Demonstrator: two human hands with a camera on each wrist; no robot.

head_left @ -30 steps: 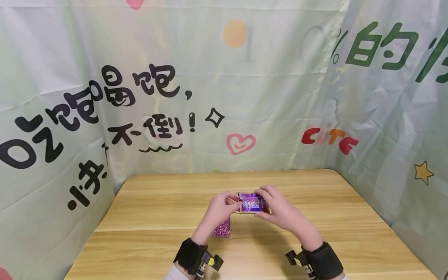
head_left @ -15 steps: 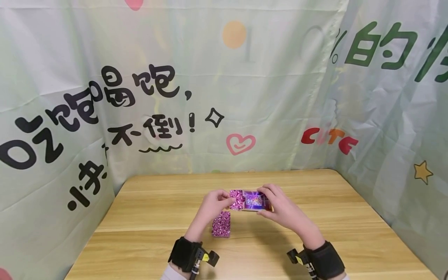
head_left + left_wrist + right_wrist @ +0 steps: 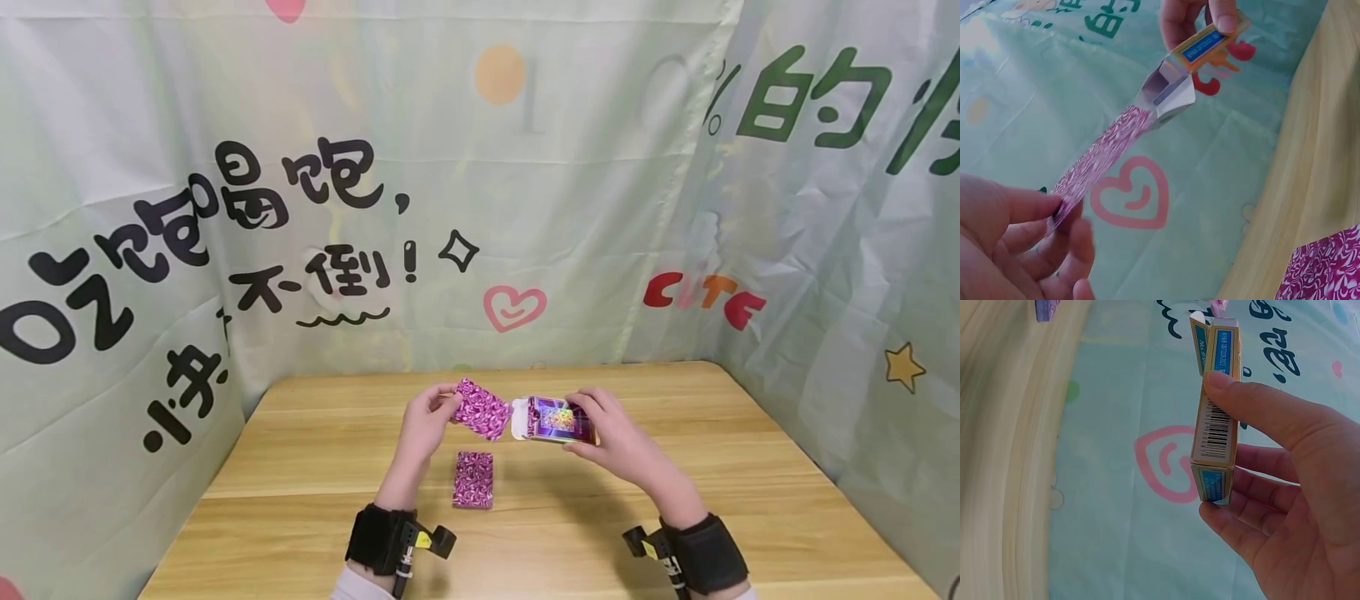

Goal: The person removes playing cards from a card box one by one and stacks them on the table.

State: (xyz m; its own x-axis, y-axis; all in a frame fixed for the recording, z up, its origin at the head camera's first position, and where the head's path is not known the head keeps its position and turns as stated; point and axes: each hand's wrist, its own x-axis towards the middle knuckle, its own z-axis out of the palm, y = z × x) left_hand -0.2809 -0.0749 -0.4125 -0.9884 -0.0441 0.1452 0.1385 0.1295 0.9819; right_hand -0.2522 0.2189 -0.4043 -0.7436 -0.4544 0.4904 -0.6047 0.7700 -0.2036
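My left hand (image 3: 423, 421) pinches a pink-and-white patterned playing card (image 3: 483, 409) by its left end; whether it is one card or a thin few is unclear. In the left wrist view the blurred card (image 3: 1107, 150) slants up to the open mouth of a card box (image 3: 1204, 50). That purple, shiny-faced box (image 3: 558, 419) lies on its side in the air, white flap (image 3: 519, 418) facing left, gripped between thumb and fingers of my right hand (image 3: 618, 437). The right wrist view shows its barcoded edge. A stack of matching cards (image 3: 473, 480) lies face down on the table below.
The wooden table (image 3: 300, 467) stretches out on all sides beneath the hands. Behind it and to both sides hangs a pale green printed curtain (image 3: 420, 333). Black straps with small cameras sit on both wrists.
My left hand has drawn the card leftward out of the box and tilted it. My right hand, still gripping the box, has shifted slightly right. The stack on the table is now fully uncovered.
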